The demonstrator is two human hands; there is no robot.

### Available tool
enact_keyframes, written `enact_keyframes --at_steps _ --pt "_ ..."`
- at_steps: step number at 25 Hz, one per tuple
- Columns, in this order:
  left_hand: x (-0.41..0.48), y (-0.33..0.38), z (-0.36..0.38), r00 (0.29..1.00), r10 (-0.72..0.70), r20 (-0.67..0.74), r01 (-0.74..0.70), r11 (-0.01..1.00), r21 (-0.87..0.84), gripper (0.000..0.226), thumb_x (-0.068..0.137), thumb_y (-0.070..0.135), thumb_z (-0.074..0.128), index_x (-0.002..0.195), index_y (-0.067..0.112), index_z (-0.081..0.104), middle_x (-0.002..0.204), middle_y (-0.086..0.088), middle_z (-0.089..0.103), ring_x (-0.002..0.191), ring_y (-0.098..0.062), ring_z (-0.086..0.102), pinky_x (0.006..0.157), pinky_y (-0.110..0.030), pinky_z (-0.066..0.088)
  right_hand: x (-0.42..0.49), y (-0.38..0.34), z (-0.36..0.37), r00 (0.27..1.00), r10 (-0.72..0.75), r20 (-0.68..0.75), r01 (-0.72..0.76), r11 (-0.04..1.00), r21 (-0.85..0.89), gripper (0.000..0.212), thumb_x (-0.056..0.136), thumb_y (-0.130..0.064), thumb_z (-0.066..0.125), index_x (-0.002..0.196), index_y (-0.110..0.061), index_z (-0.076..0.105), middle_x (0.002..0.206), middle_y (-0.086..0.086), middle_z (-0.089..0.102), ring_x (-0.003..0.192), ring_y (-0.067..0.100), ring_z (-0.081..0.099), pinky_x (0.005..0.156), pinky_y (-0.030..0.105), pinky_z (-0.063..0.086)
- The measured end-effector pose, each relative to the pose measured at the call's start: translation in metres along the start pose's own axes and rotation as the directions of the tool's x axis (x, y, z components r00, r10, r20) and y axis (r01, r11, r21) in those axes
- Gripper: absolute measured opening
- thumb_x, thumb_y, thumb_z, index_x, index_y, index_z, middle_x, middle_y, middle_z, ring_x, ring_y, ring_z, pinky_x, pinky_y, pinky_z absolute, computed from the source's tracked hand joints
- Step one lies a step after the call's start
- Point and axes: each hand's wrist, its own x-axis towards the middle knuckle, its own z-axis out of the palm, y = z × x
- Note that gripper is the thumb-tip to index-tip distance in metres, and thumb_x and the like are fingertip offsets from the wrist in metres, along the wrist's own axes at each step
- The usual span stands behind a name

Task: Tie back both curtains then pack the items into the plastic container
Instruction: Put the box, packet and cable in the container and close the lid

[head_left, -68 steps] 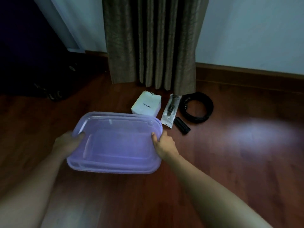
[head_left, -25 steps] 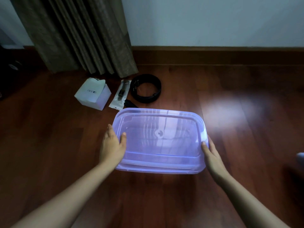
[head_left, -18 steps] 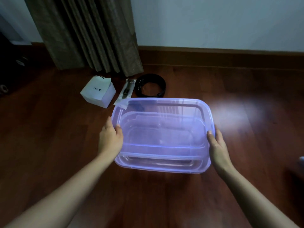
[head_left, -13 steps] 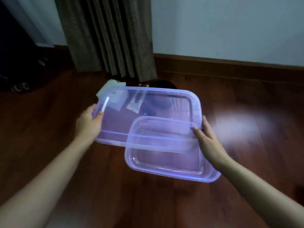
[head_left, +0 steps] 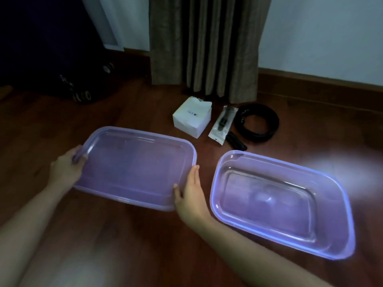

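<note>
The plastic container point(head_left: 269, 195) sits open and empty on the floor point(head_left: 145, 245) to the right, mouth up. Its lid point(head_left: 134, 166) is over on the left, between both hands. The left hand point(head_left: 66, 170) has its fingers curled over the lid's far-left corner, a proper grip. The right hand point(head_left: 192, 193) lies along the lid's right edge, fingers straight, thumb resting on top. Whether the lid is flat on the floor or just above it, I cannot tell.

The job now, as I read it, is parking that lid: set it flat, well to the left, so the reach from items to container stays free. Let the left fingers release only once it's down, since thin plastic will clatter and slide.

Just beyond, the things to pack are bunched together: a white box point(head_left: 191, 120), a clear packet point(head_left: 222, 125) beside it, a small black piece point(head_left: 236, 140) at the packet's near end, and a black coil point(head_left: 257, 123) to the right. All are close to the container's far rim, with nothing between. The coil may spring open when lifted.

Behind them hangs the curtain point(head_left: 207, 44), its hem near the box. Dark luggage point(head_left: 51, 48) stands far left, out of the way.
</note>
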Motion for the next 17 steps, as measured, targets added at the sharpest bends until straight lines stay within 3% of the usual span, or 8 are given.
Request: enact_keyframes --at_steps 4,10,17 --pt "0.004 -0.006 0.026 0.999 -0.04 0.031 0.04 0.999 0.01 0.043 0.096 0.02 0.051 0.137 0.007 0.047 0.129 -0.029 0.054 0.118 -0.048 0.05 0.099 -0.047 0.039 0.014 0.02 0.029 0.993 0.11 -0.036 -0.111 0.993 -0.037 0.093 0.092 -0.033 0.054 0.145 -0.002 -0.017 0.156 0.011 -0.019 0.146 0.024 -0.004 0.112 0.02 0.0" --pt "0.015 0.002 0.058 0.997 -0.014 0.077 0.013 1.0 0.015 0.046 0.098 0.023 0.045 0.14 0.006 0.041 0.125 -0.032 0.055 0.112 -0.05 0.052 0.09 -0.052 0.041 0.037 0.041 0.036 0.977 0.197 -0.076 -0.204 0.973 -0.106 0.087 0.094 -0.027 0.051 0.146 0.001 -0.013 0.157 0.014 -0.016 0.145 0.025 -0.01 0.111 0.022 -0.003" --pt "0.013 -0.006 0.067 0.996 -0.026 0.084 0.018 0.996 0.088 0.05 0.098 0.026 0.045 0.143 0.006 0.036 0.13 -0.033 0.051 0.117 -0.052 0.048 0.097 -0.052 0.038 0.036 0.046 0.039 0.978 0.198 -0.065 -0.208 0.95 -0.231 0.084 0.096 -0.036 0.044 0.146 -0.002 -0.016 0.155 0.012 -0.022 0.145 0.024 -0.015 0.116 0.029 0.003"
